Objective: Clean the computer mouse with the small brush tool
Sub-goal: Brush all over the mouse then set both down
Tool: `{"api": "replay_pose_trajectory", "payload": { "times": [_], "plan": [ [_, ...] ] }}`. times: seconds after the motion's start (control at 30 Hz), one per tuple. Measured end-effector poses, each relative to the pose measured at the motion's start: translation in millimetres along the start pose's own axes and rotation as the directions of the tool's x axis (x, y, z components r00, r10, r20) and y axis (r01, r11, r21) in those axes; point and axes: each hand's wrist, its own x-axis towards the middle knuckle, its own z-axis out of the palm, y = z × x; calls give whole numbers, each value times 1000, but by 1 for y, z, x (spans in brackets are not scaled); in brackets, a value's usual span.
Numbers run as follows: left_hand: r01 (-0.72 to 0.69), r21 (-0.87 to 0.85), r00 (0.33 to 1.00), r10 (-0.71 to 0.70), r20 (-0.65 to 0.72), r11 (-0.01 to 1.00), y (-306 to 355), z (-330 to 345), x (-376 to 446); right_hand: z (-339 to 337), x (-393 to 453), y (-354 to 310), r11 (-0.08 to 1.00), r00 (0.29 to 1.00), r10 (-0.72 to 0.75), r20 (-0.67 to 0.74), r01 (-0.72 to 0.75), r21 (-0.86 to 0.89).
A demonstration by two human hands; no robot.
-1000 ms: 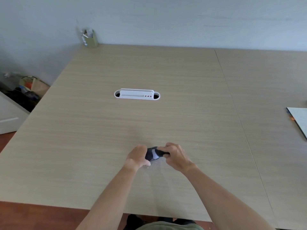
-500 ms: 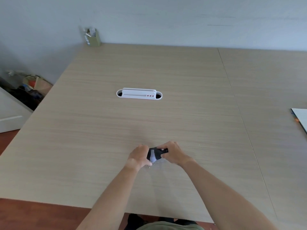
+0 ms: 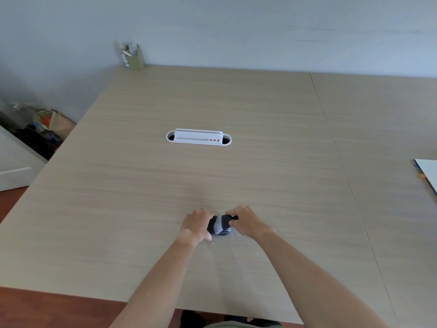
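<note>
A dark computer mouse (image 3: 219, 227) with a light grey band sits on the wooden table (image 3: 142, 197), near the front edge at the middle. My left hand (image 3: 197, 224) grips its left side with curled fingers. My right hand (image 3: 246, 221) is at its right side, fingers curled round a small dark brush tool (image 3: 233, 218) whose tip lies on the mouse's top right. Most of the brush is hidden inside the hand. A few pale crumbs lie on the table just below the mouse.
A white cable grommet (image 3: 198, 137) is set into the table centre. A green pen holder (image 3: 133, 57) stands at the far left corner by the wall. A white sheet (image 3: 429, 172) lies at the right edge. Bags (image 3: 45, 124) sit on the floor, left.
Both hands and the mouse stay in the same spot on the table. My right hand has shifted slightly along the mouse's top with the brush. The camera has tilted a little.
</note>
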Motion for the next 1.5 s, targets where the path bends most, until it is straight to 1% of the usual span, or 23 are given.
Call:
{"api": "replay_pose_trajectory", "payload": {
  "times": [0.1, 0.17, 0.2, 0.3, 0.37, 0.47, 0.57, 0.6, 0.67, 0.73, 0.77, 0.83, 0.9, 0.97, 1.03, 1.07, 1.17, 1.23, 1.27, 1.33, 1.43, 1.5],
  "plan": [
    [-5, -7, 1000, 5, -4, 1000, -2, 1, -1, -12, 0, 2, 991, 998, 38, -45, -43, -125],
    [-14, -10, 1000, 14, -3, 1000, -2, 1, -2, -21, 2, -5, 988, 995, 47, -93, -60, -139],
    [-17, -11, 1000, 17, -2, 1000, -1, 0, -2, -22, 3, -10, 992, 995, 35, -97, -46, -117],
    [-14, 11, 1000, 15, -9, 1000, -1, 0, 0, -16, 2, -26, 999, 999, -37, 4, 37, -9],
    [-11, 16, 1000, 12, -10, 1000, -2, 1, 1, -10, -1, -24, 998, 997, -57, 48, 57, 0],
    [-54, 4, 998, 54, 20, 999, -5, 3, 3, -12, -6, -4, 999, 999, 0, 45, 2, -46],
    [-88, 0, 996, 88, 21, 996, -6, 3, 2, -21, -9, 12, 994, 997, 74, -19, -75, -85],
    [-101, -6, 995, 101, 14, 995, -6, 3, 1, -22, -9, 12, 994, 995, 88, -39, -91, -57],
    [-141, -31, 990, 141, -14, 990, -5, 3, 0, -19, -7, 5, 994, 994, 93, -57, -90, 53],
    [-166, -71, 986, 163, -41, 984, -5, 2, -2, -10, -8, -5, 990, 996, 79, -42, -73, 118],
    [-171, -83, 985, 167, -49, 982, -4, 1, -4, -5, -9, -7, 992, 998, 64, -12, -62, 112],
    [-176, -65, 984, 172, -55, 982, -5, 2, -5, -1, -12, -4, 999, 998, 39, 42, -40, 21],
    [-171, -18, 984, 170, -46, 985, -5, 3, -6, -7, -14, 5, 995, 998, 60, 35, -57, -77],
    [-171, 40, 985, 172, -19, 984, -3, 4, -8, -18, -15, 12, 992, 996, 85, -16, -86, -97],
    [-146, 88, 988, 150, -32, 985, 2, 9, -10, -26, -14, 12, 995, 994, 84, -68, -87, -39],
    [-97, 64, 993, 101, -60, 993, 6, 13, -12, -27, -13, 9, 997, 994, 77, -76, -78, -14],
    [92, -72, 989, -100, -112, 993, 18, 22, -13, -16, -11, -5, 999, 999, 37, -21, -37, 39],
    [148, -141, 980, -165, -111, 979, 23, 26, -12, -4, -11, -11, 998, 1000, 22, 11, -22, 66],
    [158, -180, 977, -180, -111, 971, 25, 26, -11, 1, -11, -11, 997, 1000, 14, 20, -16, 70],
    [149, -219, 980, -174, -101, 964, 25, 25, -10, 1, -11, -7, 1000, 999, 12, 35, -13, 23],
    [96, -204, 990, -115, -82, 974, 22, 21, -11, -12, -10, 1, 994, 998, 67, 20, -65, -85],
    [68, -212, 993, -86, -79, 975, 20, 20, -12, -20, -7, 1, 995, 997, 79, -18, -80, -67]
  ]
}}
